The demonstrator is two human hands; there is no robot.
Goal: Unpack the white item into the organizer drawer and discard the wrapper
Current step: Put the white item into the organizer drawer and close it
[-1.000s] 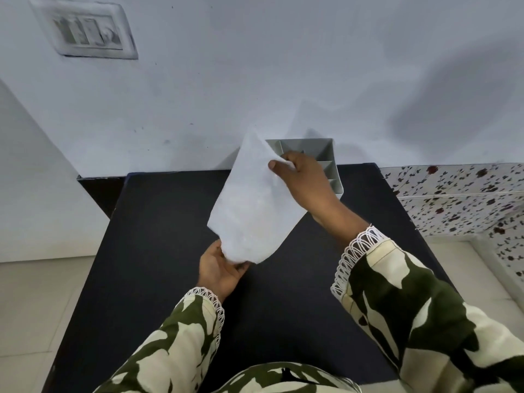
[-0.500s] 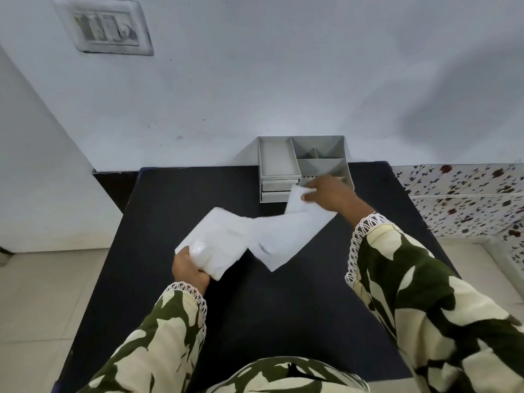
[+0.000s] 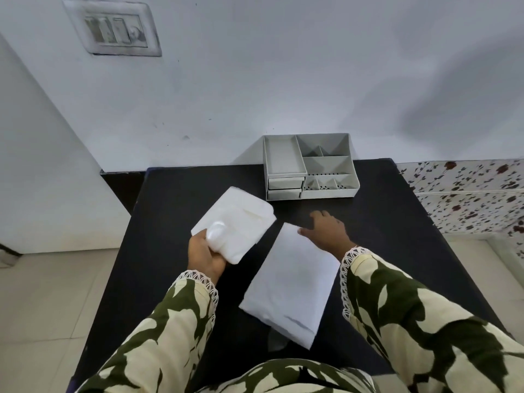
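Head view, the only one I have: my left hand (image 3: pixel 205 255) is closed around the near corner of the soft white folded padded item (image 3: pixel 235 222), which I hold raised a little over the black flat surface (image 3: pixel 397 211), to the left of the flat white paper wrapper (image 3: pixel 289 285). I keep the item up and angled toward the grey plastic organizer with its open compartments (image 3: pixel 309 168), probably so it can go straight into one of the two small drawers (image 3: pixel 285 188) stacked at the organizer's front left; both drawers look shut, so one would have to be pulled out first. My right hand (image 3: pixel 323 229) lies spread and flat, fingers apart and gripping nothing, its thumb side on the far end of the wrapper and its fingers reaching onto the surface beyond. I judge it is pinning the light paper down so it does not slide, and it is the free hand nearest the drawers. The wrapper lies flat and looks empty, near the front edge, not yet discarded. I can read no brand, label or print on the item, the wrapper or the organizer. A switch plate (image 3: pixel 113 28) on the wall shows no readable marking.
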